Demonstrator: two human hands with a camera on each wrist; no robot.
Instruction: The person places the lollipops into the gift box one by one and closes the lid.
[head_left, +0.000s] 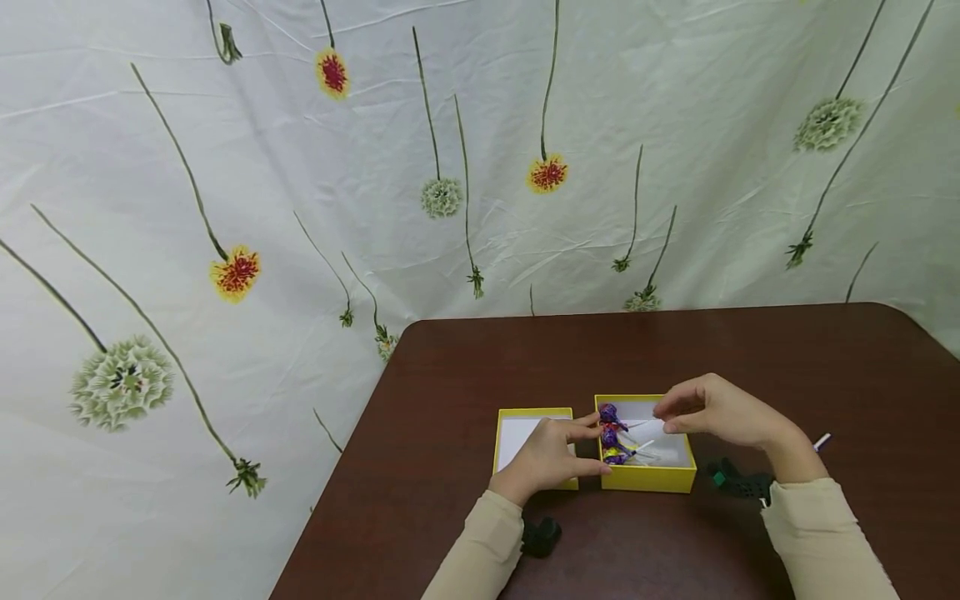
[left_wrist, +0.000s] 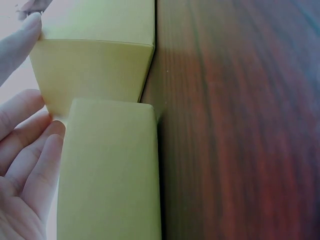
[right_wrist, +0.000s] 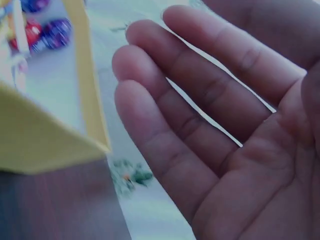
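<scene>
The lollipops (head_left: pixel 608 412) lie in the yellow box (head_left: pixel 648 479), bunched at its left end, and I think they could get mixed up or flip over if a finger bumped their thin sticks. Most have shiny purple wraps, with bits of red and yellow peeking out, and the white sticks point mostly to the right. The person's right hand (head_left: pixel 720 414) is over the box's right side; from the right wrist I see its long fingers loosely stretched with nothing in them, but I can't see the thumb's tip. The left hand (head_left: pixel 551 450) has its thumb and fingers spread apart, touching the box's left edge. If it pushed too hard, I guess the box could slide or tip. Close by on the left is a yellow tray (head_left: pixel 517 429), white inside, maybe the lid. On the brown table (head_left: pixel 525 358), past the right wrist, a white stick (head_left: pixel 822 442) pokes out; the arm hides the rest, and a careless sleeve might make it roll. Behind hangs a flowery cloth (head_left: pixel 502 242).
</scene>
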